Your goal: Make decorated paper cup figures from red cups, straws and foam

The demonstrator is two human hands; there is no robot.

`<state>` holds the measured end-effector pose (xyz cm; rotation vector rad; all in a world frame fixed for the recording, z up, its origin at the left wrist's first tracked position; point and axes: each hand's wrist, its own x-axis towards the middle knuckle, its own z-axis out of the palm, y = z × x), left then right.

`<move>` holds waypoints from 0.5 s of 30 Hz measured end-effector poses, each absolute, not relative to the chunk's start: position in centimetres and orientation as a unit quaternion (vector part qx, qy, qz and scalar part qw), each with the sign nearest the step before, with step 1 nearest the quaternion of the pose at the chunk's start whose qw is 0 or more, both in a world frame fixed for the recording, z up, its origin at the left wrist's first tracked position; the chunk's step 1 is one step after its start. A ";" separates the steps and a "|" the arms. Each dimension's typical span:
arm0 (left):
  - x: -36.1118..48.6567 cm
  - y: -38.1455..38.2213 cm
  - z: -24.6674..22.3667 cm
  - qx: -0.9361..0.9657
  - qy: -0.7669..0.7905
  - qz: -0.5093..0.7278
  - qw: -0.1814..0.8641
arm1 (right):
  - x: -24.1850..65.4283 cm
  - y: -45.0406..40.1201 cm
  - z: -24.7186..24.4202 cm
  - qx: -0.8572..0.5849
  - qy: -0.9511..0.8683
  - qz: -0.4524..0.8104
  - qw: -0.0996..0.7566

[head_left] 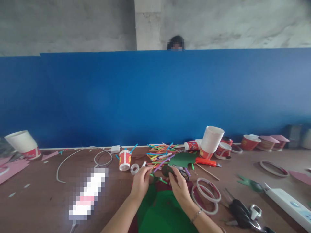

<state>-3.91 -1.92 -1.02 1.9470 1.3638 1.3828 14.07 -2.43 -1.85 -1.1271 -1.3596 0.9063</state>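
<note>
My right hand [180, 186] pinches a small dark green disc [166, 171] between thumb and fingers. To its left, my left hand [141, 181] has its fingers pressed together; what they hold, if anything, is too small to make out. Just above its knuckles shows a white stick-like thing with a red tip [144, 163]. Green paper [167, 210] lies beneath my forearms. Short bright green straw pieces [163, 181] are between the hands. Close behind the disc, scissors [185, 174] are partly hidden by my right hand.
Colourful straws [160, 152] are heaped at the back, beside stacked paper cups [212, 140] and an orange cutter [206, 161]. A red cup with blue straws [125, 160] stands left. Tape rings [209, 191], keys [243, 210] and a power strip [289, 204] lie right. A blue partition [155, 97] rises behind.
</note>
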 end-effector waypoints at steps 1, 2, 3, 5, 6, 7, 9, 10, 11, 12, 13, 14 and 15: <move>-4.0 -1.9 -1.1 0.691 0.497 0.489 0.190 | 14.1 -2.4 -1.9 -0.474 -0.578 0.384 0.542; -4.0 -2.0 -1.1 0.689 0.508 0.485 0.177 | 14.1 -2.4 -1.8 -0.472 -0.582 0.384 0.538; -4.0 -2.0 -1.0 0.691 0.516 0.480 0.161 | 14.1 -2.4 -1.8 -0.470 -0.588 0.384 0.535; -3.9 -2.2 -0.8 0.713 0.509 0.465 0.129 | 14.1 -2.5 -1.6 -0.459 -0.609 0.372 0.529; -3.8 -2.4 -0.7 0.728 0.497 0.457 0.119 | 14.1 -2.6 -1.4 -0.451 -0.623 0.361 0.527; -3.6 -2.5 -0.5 0.743 0.483 0.449 0.113 | 14.0 -2.7 -1.3 -0.442 -0.639 0.351 0.522; -3.2 -2.6 -0.4 0.763 0.460 0.439 0.111 | 13.9 -3.1 -1.1 -0.424 -0.669 0.344 0.504; -3.1 -2.6 -0.4 0.767 0.453 0.439 0.115 | 13.8 -3.2 -1.0 -0.417 -0.681 0.346 0.493; -3.0 -2.6 -0.5 0.768 0.448 0.442 0.119 | 13.6 -3.4 -0.9 -0.413 -0.690 0.348 0.482; -2.9 -2.6 -0.6 0.765 0.443 0.452 0.122 | 13.6 -3.5 -0.9 -0.412 -0.696 0.347 0.475; -3.0 -2.5 -0.8 0.756 0.443 0.466 0.121 | 13.5 -3.5 -0.9 -0.414 -0.698 0.341 0.475; -3.1 -2.4 -0.9 0.742 0.448 0.485 0.115 | 13.6 -3.4 -0.9 -0.423 -0.695 0.329 0.479; -3.3 -2.3 -1.1 0.721 0.462 0.507 0.104 | 13.8 -3.2 -0.9 -0.442 -0.687 0.311 0.486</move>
